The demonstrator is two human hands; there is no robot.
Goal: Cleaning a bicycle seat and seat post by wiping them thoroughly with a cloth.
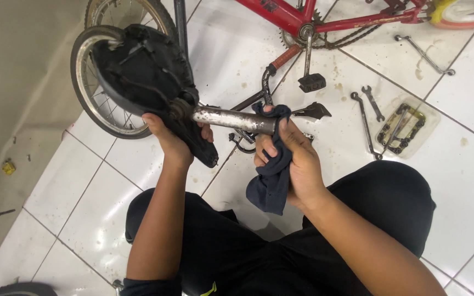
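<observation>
Left hand (174, 143) grips the black saddle (144, 77) from below, at its narrow nose end, fingers curled shut around the underside. Right hand (294, 159) is closed on a dark blue rag (272, 183), which it presses around the free end of the seat post (231, 119) at the centre of the frame.

Saddle and post look like one rigid piece — probably moderately heavy, with most of the weight at the saddle end in the upper left. That makes a two-handed hold sensible: one hand under the saddle, the other on the tube. Bare metal could be slick if greasy, so the rag likely adds grip. Nothing here seems fragile, though the saddle's edge looks worn and ragged.

The post is a dull grey steel tube, mottled with rust-brown patches and grime; it lies nearly level across the middle of the picture. The saddle's underside faces the camera, showing its rails and clamp.

Behind, on the white tiled floor, lie a red bike frame (281, 13), a small wheel (91, 82), wrenches (367, 123) and a clear tray (407, 129) of parts at the right.
</observation>
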